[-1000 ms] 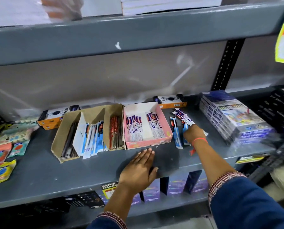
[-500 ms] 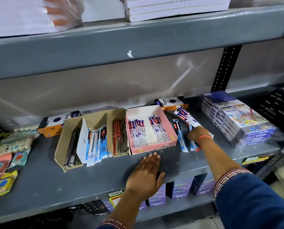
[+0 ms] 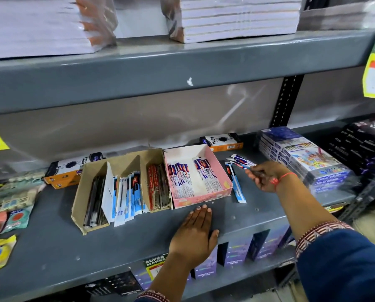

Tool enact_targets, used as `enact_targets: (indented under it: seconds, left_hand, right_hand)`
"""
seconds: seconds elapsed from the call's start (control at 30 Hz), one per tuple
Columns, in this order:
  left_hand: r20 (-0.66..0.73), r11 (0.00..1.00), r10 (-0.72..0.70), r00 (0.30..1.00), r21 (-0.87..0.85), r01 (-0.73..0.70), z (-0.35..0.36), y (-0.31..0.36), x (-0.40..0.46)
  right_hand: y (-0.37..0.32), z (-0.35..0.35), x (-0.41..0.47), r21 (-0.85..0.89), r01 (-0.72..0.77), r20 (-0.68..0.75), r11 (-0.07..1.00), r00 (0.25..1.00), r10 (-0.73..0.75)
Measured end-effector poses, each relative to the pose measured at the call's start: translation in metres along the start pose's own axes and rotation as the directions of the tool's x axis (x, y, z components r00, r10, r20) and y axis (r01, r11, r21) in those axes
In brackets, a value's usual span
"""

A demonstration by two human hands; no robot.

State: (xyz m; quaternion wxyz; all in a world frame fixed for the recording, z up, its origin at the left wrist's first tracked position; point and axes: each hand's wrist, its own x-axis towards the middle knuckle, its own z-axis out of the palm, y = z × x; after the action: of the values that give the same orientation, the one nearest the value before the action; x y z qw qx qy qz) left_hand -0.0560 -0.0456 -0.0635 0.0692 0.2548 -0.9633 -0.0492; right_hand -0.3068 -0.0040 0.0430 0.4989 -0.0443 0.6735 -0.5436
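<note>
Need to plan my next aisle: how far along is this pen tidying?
Done: the pink box holds two rows of pen packets. In hand: the right hand pinches a few loose packets, while the left hand rests flat on the shelf. Left: blue packets beside the box lie unsorted.

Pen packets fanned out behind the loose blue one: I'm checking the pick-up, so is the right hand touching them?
Touching. The head view shows the right hand pinching the near ends of the pen packets, with no gap between them.
</note>
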Motion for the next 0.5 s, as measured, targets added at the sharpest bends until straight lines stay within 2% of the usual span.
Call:
enact_targets:
  seconds: [0.1,0.23,0.37,0.5]
  left_hand:
    - [0.002,1.0,0.008,1.0,-0.007,-0.008,0.0,0.0,0.0]
    - [-0.03,0.999,0.013,0.999,-0.039,-0.014,-0.002,0.001,-0.001]
    - [-0.003,1.0,0.005,1.0,-0.011,-0.005,-0.001,0.0,0.0]
    - [-0.016,1.0,0.001,1.0,0.013,0.0,0.001,0.0,0.0]
  right_hand:
    - [0.01,0.006,-0.003,-0.001,-0.006,0.001,1.0,1.0,0.006]
    - [0.03,0.017,-0.008,0.222,0.043,0.039,0.974,0.998,-0.053]
    - [0.052,0.028,-0.018,0.408,0.12,0.161,0.905,0.966,-0.2]
    - [0.066,0.033,-0.028,0.533,0.182,0.171,0.826,0.933,-0.316]
